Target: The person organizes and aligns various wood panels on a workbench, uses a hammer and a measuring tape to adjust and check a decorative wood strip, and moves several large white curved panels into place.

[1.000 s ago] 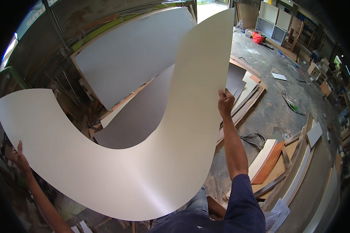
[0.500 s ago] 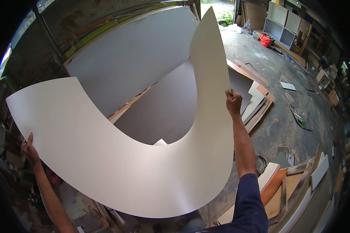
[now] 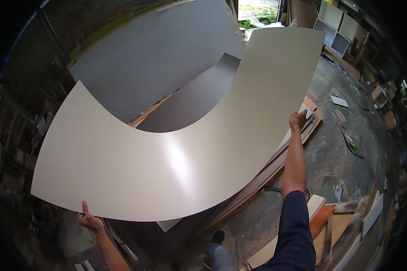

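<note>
A large, thin, cream laminate sheet (image 3: 122, 176) bows in a wide curve across the middle, its glossy face toward me. My left hand (image 3: 89, 220) grips its near edge at the lower left, thumb over the face and fingers partly hidden behind. At the right edge, my right hand (image 3: 298, 119) is closed on the sheet. Beneath it lies a dark brown sheet (image 3: 190, 106) on a stack of boards (image 3: 276, 163). A white corner (image 3: 169, 224) pokes out under the cream sheet's near edge.
A big grey panel (image 3: 153, 63) leans behind the stack. Wooden offcuts (image 3: 323, 221) and a frame stand at the lower right, near my leg (image 3: 220, 255). On the concrete floor (image 3: 325, 153) lie a white piece (image 3: 339, 101) and a green-and-black item (image 3: 352, 145). Cabinets (image 3: 334, 29) stand far right.
The sheet has flattened and opened out, its far end swinging right and unfolding. My left hand has moved right and nearer; my right hand has moved right. More of the stack's near side now shows.
</note>
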Tool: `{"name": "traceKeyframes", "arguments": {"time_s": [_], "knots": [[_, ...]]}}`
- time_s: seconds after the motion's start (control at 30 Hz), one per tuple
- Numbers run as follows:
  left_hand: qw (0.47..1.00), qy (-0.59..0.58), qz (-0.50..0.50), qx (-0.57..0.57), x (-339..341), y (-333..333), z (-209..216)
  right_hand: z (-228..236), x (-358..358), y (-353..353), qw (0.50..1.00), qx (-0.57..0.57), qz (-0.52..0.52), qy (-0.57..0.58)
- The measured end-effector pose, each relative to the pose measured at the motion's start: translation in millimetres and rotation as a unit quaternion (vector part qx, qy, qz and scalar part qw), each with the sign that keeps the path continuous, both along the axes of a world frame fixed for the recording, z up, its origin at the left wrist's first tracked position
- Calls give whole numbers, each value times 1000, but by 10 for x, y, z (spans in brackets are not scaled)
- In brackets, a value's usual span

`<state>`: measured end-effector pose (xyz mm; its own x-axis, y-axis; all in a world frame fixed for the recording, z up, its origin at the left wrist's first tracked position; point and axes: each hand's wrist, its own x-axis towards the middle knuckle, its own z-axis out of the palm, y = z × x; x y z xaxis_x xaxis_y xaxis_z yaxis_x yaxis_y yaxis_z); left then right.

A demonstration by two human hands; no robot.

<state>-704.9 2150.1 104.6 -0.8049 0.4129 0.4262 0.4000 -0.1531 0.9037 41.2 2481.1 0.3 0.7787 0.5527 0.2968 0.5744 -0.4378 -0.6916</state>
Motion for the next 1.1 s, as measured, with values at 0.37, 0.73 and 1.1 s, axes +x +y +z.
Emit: {"name": "traceKeyframes", "arguments": {"time_s": [0.37, 0.73, 1.1], "knots": [[948, -299, -29, -104, -251, -725, -2603, -2634, -1163, -3430, 852, -190, 57, 484], [860, -502, 85, -46, -1348, -2093, -3794, -3740, -3317, -6014, 761, -515, 317, 234], [739, -653, 163, -34, -1489, -2926, -5325, -4699, -5056, -5216, 714, -445, 206, 499]]}}
